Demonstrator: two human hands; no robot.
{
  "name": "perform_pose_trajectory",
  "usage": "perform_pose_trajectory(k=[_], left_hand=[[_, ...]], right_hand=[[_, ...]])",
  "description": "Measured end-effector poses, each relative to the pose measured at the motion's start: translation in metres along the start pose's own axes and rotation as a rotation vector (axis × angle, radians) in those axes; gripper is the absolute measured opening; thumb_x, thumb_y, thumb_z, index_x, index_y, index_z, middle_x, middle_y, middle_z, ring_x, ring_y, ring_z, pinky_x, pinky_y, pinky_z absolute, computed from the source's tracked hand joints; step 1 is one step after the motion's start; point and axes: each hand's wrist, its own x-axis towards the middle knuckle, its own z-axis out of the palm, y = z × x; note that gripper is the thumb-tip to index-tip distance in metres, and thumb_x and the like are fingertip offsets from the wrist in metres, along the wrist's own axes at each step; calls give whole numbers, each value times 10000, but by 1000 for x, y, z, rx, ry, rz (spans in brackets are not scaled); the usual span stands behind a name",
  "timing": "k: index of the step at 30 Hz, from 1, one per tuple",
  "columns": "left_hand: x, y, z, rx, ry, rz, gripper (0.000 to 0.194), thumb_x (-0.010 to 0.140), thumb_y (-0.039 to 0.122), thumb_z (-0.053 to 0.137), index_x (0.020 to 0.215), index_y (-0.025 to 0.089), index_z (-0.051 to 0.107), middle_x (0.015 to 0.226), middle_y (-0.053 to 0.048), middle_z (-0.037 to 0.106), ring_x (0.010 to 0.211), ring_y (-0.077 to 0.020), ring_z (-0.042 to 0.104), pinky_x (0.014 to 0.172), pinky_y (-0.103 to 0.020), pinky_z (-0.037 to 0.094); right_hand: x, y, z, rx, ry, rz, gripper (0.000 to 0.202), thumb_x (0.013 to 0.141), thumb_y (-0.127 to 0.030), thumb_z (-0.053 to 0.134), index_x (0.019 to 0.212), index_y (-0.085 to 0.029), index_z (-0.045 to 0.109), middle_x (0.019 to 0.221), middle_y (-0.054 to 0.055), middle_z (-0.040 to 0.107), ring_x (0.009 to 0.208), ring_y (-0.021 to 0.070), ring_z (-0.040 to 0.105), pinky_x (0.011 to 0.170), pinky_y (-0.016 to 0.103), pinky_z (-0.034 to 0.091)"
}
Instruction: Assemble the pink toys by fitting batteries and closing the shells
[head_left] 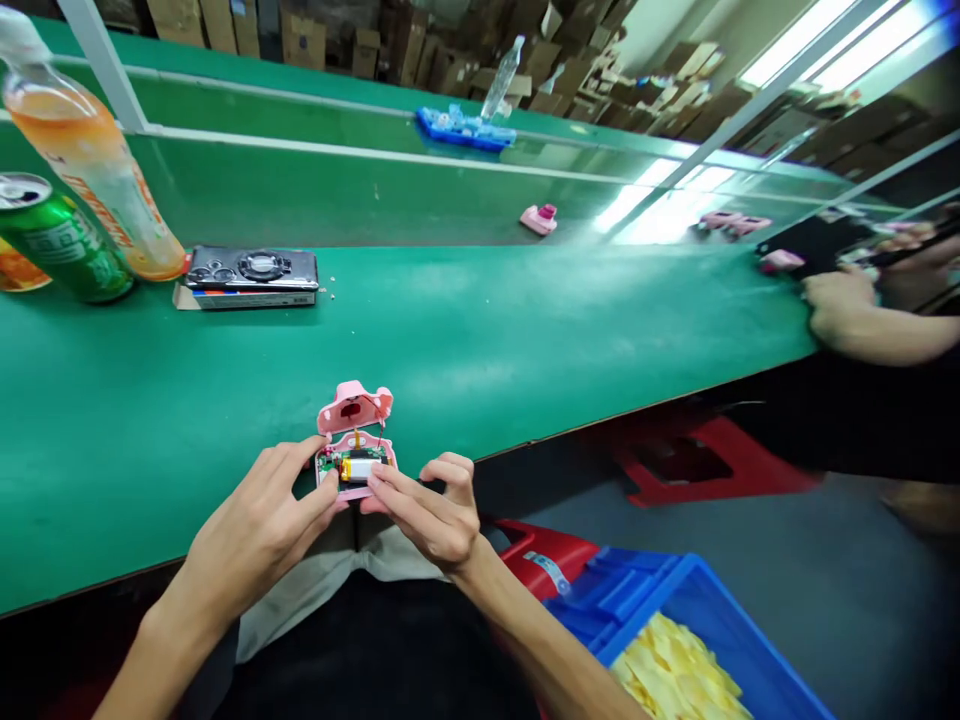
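Just over the near edge of the green bench, I hold an opened pink toy camera whose front shell is flipped up, joined by thin wires. In the lower half lie a green circuit board and a silver battery with yellow tape at one end. My left hand grips the left side of the shell, thumb and fingers closed around it. My right hand closes on the right side, its fingertips pressing on the battery's right end. Fingers hide part of the shell's edges.
A phone lies on a small box at the back left, beside a green can and a drink bottle. Pink parts sit farther back. At right are a co-worker's hands. A blue crate stands below right.
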Motion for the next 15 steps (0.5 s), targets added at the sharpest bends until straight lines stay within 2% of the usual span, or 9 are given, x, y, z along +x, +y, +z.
perform_pose_trajectory(k=[2, 3, 4, 5, 6, 9, 11, 13, 15], left_hand=[[-1, 0, 1, 25, 19, 2, 136, 1001, 195, 559, 1124, 152, 599, 1289, -202, 595, 1053, -304, 608, 838, -461, 569], [-1, 0, 2, 35, 25, 8, 133, 999, 187, 560, 1121, 150, 596, 1293, -204, 591, 1045, -303, 602, 830, -457, 565], [-1, 0, 2, 39, 25, 10, 127, 996, 177, 561, 1116, 150, 593, 1302, -204, 587, 1044, -303, 594, 827, -455, 561], [-1, 0, 2, 37, 22, 10, 123, 994, 169, 560, 1112, 155, 589, 1313, -200, 581, 1046, -303, 587, 827, -453, 557], [-1, 0, 2, 31, 17, 8, 123, 994, 166, 559, 1114, 164, 584, 1322, -193, 576, 1050, -302, 581, 830, -453, 554], [0, 1, 2, 10, 17, -10, 164, 995, 169, 559, 1158, 185, 566, 1320, -179, 569, 1050, -297, 577, 831, -447, 549], [0, 1, 2, 14, 19, -19, 177, 997, 169, 555, 1172, 189, 556, 1315, -180, 567, 1042, -296, 580, 822, -443, 547], [0, 1, 2, 19, 16, -21, 168, 999, 172, 551, 1167, 189, 552, 1323, -184, 561, 1039, -298, 582, 814, -443, 544], [0, 2, 3, 22, 19, -19, 153, 1002, 181, 550, 1155, 189, 552, 1330, -186, 556, 1029, -296, 584, 812, -445, 541]], right_hand=[[20, 13, -3, 25, 50, 116, 341, 1074, -391, 526, 893, -250, 777, 781, -5, 793, 697, 162, 605, 729, 329, 459], [39, 21, -3, 38, 2, 209, 453, 1097, -419, 449, 839, -235, 774, 707, 9, 761, 667, 159, 604, 708, 324, 449], [62, 28, 0, 44, -106, 314, 543, 1107, -439, 388, 787, -216, 766, 643, 19, 715, 636, 155, 590, 678, 317, 434], [89, 35, 4, 38, -302, 407, 584, 1097, -480, 382, 755, -192, 758, 609, 27, 671, 608, 154, 562, 639, 309, 408], [117, 41, 12, 50, -598, 434, 610, 1071, -548, 411, 721, -175, 744, 585, 28, 632, 582, 151, 530, 609, 305, 379], [194, 48, 40, 35, -1444, 385, 686, 963, -720, 505, 635, -153, 707, 561, 21, 554, 543, 141, 470, 581, 300, 339], [225, 46, 57, -3, -1791, 341, 662, 942, -702, 568, 615, -143, 706, 537, 0, 506, 496, 111, 399, 553, 286, 306], [236, 39, 69, -45, -1915, 322, 597, 923, -643, 648, 617, -134, 715, 531, -5, 511, 465, 91, 361, 525, 274, 279], [235, 32, 71, -67, -1887, 334, 521, 882, -592, 726, 633, -133, 723, 550, 8, 561, 461, 93, 403, 508, 262, 291]])
